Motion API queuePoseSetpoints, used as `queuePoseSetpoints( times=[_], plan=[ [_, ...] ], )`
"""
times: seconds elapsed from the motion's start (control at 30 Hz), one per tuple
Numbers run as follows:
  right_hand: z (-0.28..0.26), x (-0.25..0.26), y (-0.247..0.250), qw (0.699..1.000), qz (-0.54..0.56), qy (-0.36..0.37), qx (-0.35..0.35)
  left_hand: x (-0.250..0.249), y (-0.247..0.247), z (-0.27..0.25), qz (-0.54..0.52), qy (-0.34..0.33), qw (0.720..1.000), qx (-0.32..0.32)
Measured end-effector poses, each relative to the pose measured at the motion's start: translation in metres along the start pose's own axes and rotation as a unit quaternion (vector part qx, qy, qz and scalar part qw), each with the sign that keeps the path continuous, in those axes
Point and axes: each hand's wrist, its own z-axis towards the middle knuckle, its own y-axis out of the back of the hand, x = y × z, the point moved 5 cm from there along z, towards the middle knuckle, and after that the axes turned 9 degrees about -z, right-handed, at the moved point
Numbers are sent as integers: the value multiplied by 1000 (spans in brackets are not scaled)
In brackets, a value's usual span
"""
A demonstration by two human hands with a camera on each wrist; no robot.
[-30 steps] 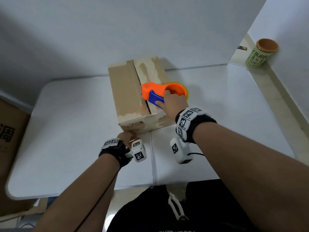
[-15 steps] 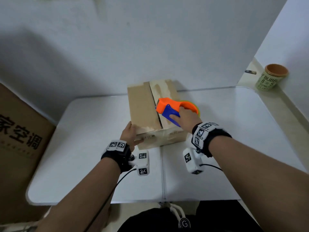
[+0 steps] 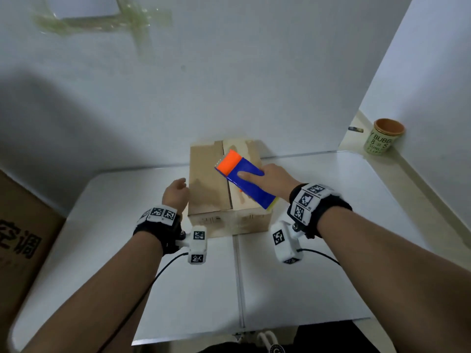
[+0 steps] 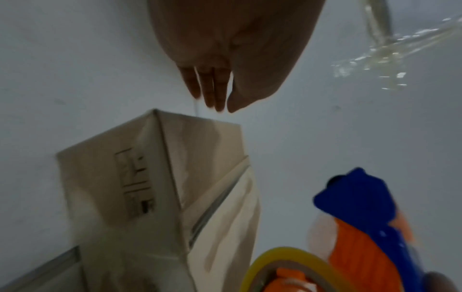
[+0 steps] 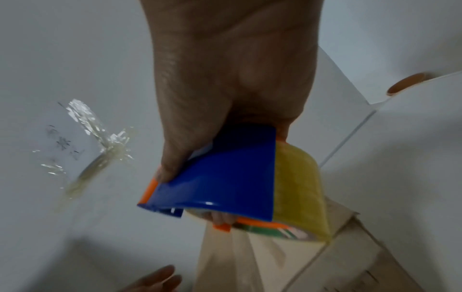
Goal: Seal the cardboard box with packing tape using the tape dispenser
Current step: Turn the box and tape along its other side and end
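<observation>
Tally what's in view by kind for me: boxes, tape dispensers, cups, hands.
Cardboard boxes: 2, the box on the table and a printed carton at the far left.
Tape dispensers: 1, the dispenser gripped by the right hand.
Cups: 1, the green cup on the ledge.
Hands: 2, including the left hand.
Total: 6

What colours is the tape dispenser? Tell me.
The tape dispenser is blue and orange, carrying a yellowish roll; the right wrist view shows it best.
</observation>
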Motion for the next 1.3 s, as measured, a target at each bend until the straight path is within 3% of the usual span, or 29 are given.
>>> queuePoseSetpoints(
  times=[0.07, 0.17, 0.3, 0.5, 0.8, 1.07, 1.3],
  plan=[
    [0, 12, 0, 999, -30, 7, 36, -11, -6, -2, -100, 3, 994, 50],
    [3, 22, -5, 986, -157, 2, 53, -12, -15, -14, -226, 112, 958, 136],
    [3, 21, -12, 977, -195, -7, 86, -11, -16, -22, -212, 164, 946, 180],
    [0, 21, -15, 967, -229, -15, 107, -15, -22, -29, -179, 142, 957, 176],
    [-5, 15, -17, 965, -236, -19, 115, -17, -29, -42, -110, 101, 963, 223],
    [-8, 21, -18, 961, -253, -19, 107, -6, -31, -34, -162, 98, 965, 184],
    [-11, 27, -25, 955, -278, -16, 103, -1, -27, -30, -132, 19, 976, 172]
  ],
)
